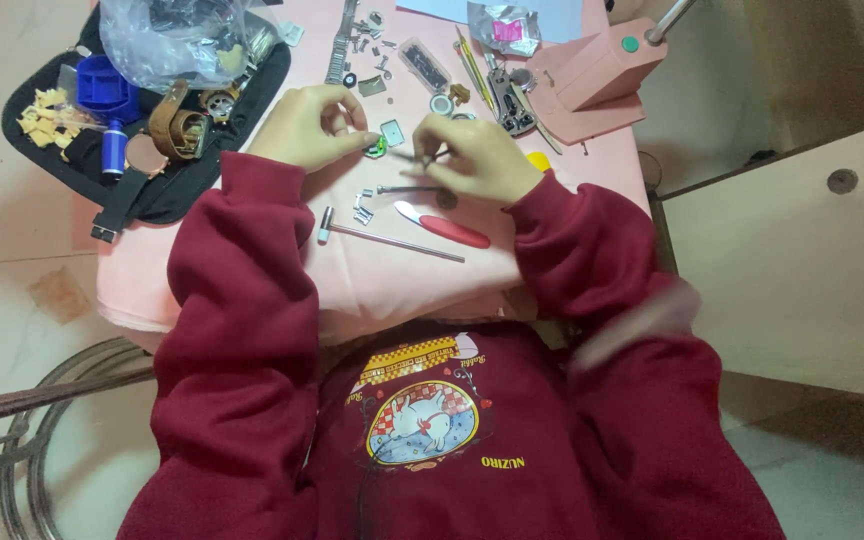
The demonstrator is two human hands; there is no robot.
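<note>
On the far left of the pink surface lies an open black tool case holding a blue tool, a brown leather strap and a clear plastic bag. Just right of it, the left hand rests on the surface with its fingers curled in, the grip narrow, pinching a small green-edged watch part between thumb and forefinger. The part sits between the two hands, just off the cloth.

The work in hand looks like fine fitting on that small part: one hand steadies it while the other brings a tool to it. By my reading, the next move calls for a steady hold and a very small, well-aimed motion of the tool tip.

The right hand is close beside it, wrist bent inward, its grip closed on a thin metal tool that points left toward the part. Both maroon sleeves angle in from the body.

Below the hands lie a small hammer and a red-handled tool; further right stand pliers and a pink block.
</note>
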